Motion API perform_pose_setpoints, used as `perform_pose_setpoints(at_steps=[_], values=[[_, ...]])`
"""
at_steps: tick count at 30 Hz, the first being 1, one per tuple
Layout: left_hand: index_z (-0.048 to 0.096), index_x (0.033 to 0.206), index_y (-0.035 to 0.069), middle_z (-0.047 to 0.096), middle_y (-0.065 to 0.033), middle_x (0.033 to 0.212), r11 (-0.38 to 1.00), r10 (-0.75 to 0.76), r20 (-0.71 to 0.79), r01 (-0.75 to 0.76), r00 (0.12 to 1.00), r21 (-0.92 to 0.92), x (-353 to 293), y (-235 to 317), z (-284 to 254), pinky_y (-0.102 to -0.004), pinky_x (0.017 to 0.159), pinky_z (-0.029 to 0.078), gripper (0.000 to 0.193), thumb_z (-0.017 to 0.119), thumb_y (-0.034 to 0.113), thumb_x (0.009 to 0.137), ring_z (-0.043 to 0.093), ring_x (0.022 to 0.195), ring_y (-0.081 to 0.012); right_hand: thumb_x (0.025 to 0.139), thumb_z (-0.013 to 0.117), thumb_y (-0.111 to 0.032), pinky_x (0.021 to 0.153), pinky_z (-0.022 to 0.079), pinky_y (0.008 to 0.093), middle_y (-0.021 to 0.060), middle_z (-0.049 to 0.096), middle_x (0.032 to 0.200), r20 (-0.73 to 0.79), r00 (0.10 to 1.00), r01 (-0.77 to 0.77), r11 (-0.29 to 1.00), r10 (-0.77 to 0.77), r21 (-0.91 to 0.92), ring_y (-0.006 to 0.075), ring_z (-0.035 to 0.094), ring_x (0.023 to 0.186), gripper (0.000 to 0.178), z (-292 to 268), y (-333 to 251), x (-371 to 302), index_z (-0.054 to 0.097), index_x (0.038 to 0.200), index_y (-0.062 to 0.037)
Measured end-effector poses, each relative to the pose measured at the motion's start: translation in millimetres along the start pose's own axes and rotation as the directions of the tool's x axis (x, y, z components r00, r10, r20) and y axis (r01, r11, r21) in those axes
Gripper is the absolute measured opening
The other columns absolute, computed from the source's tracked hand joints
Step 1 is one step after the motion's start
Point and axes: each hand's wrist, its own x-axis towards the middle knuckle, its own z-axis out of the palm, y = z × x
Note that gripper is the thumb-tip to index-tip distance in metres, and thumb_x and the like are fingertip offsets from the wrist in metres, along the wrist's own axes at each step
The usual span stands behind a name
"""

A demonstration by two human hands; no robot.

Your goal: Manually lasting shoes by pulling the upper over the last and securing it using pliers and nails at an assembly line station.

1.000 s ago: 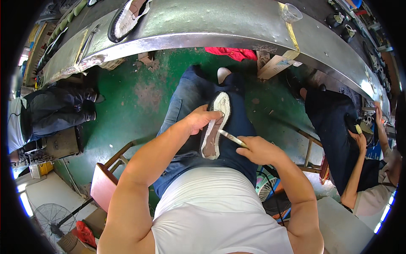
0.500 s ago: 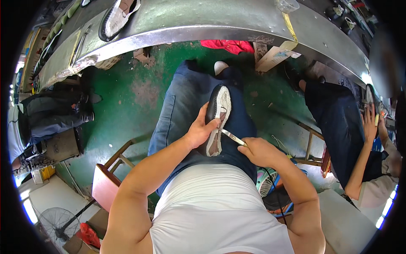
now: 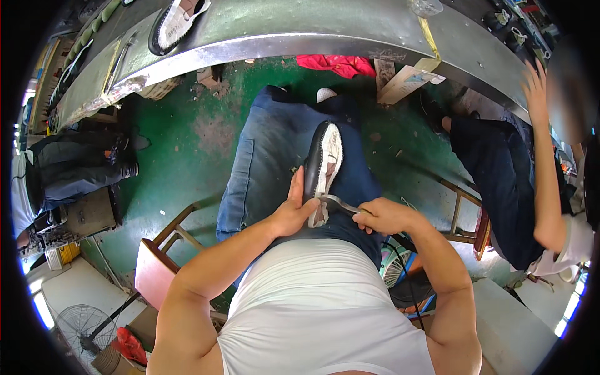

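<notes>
A shoe upper with black stitched sides lies bottom up on my thighs, its toe pointing away from me and its whitish underside facing up. My left hand holds it near the heel, fingers along the left side and thumb on the underside. In my right hand is a slim metal hand tool, its curved end touching the heel part of the underside. The tool's exact kind does not show, and my fingers hide its handle.
A metal-topped bench runs across in front of me, bearing another shoe at its left. A co-worker's arm is raised at right. Stools and a standing fan are nearby.
My left hand has slid back toward the heel. The tool has turned and its end has moved nearer the heel. The co-worker's hand at right has left a shoe and risen.
</notes>
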Motion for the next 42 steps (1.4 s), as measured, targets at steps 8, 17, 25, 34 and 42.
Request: perform_pose_setpoints(at_steps=[8, 17, 25, 34, 42], values=[[-0.011, 0.158, 0.004, 0.016, -0.0221, 0.162, 0.986, 0.009, -0.127, -0.030, 0.992, -0.163, 9, 1, 6, -0.0325, 0.120, 0.021, 0.089, 0.055, 0.014, 0.099, 0.020, 0.149, -0.0273, 0.104, 0.046, -0.034, 0.077, 0.051, 0.0477, 0.0219, 0.065, 0.081, -0.532, 0.793, 0.292, 0.952, -0.296, -0.095, 0.0425, 0.064, 0.083, 0.040, 9, -39, 13, 0.057, 0.107, 0.0041], [0.012, 0.158, -0.002, 0.036, -0.0175, 0.155, 0.969, 0.140, -0.116, -0.161, 0.983, -0.190, -4, 26, -24, -0.0327, 0.117, 0.028, 0.074, 0.054, 0.018, 0.101, 0.036, 0.143, -0.0252, 0.107, 0.040, -0.037, 0.069, 0.054, 0.0369, 0.0135, 0.068, 0.079, -0.536, 0.839, 0.200, 0.970, -0.095, 0.141, 0.0254, 0.069, 0.072, 0.045, 15, 8, 22, 0.059, 0.097, 0.0020], [0.028, 0.153, -0.003, 0.053, -0.0192, 0.141, 0.594, 0.164, -0.132, -0.205, 0.978, -0.778, -27, 131, -117, -0.0436, 0.098, 0.051, 0.075, 0.065, 0.027, 0.095, 0.060, 0.119, -0.0290, 0.107, 0.040, -0.033, 0.068, 0.055, 0.0321, 0.0090, 0.068, 0.085, -0.456, 0.885, 0.146, 0.871, 0.097, 0.469, 0.0166, 0.068, 0.072, 0.042, 26, 33, 35, 0.061, 0.104, 0.0033], [0.063, 0.118, 0.000, 0.072, -0.0116, 0.107, 0.907, 0.167, -0.360, -0.286, 0.918, -0.308, 154, 341, -288, -0.0397, 0.084, 0.057, 0.030, 0.054, 0.023, 0.100, 0.071, 0.094, -0.0224, 0.108, 0.038, -0.031, 0.069, 0.055, 0.0321, 0.0102, 0.070, 0.086, -0.361, 0.929, 0.171, 0.773, 0.080, 0.611, 0.0173, 0.069, 0.071, 0.044, 4, 44, 51, 0.063, 0.101, 0.0046], [0.055, 0.138, 0.004, 0.067, -0.0195, 0.122, 0.145, 0.704, -0.239, 0.195, 0.668, 0.970, 324, 368, -389, -0.0417, 0.097, 0.051, 0.049, 0.059, 0.020, 0.092, 0.064, 0.113, -0.0305, 0.109, 0.037, -0.033, 0.075, 0.055, 0.0334, 0.0133, 0.069, 0.091, -0.242, 0.964, 0.136, 0.586, 0.106, 0.799, 0.0199, 0.069, 0.078, 0.044, -9, 40, 43, 0.060, 0.109, 0.0048]])
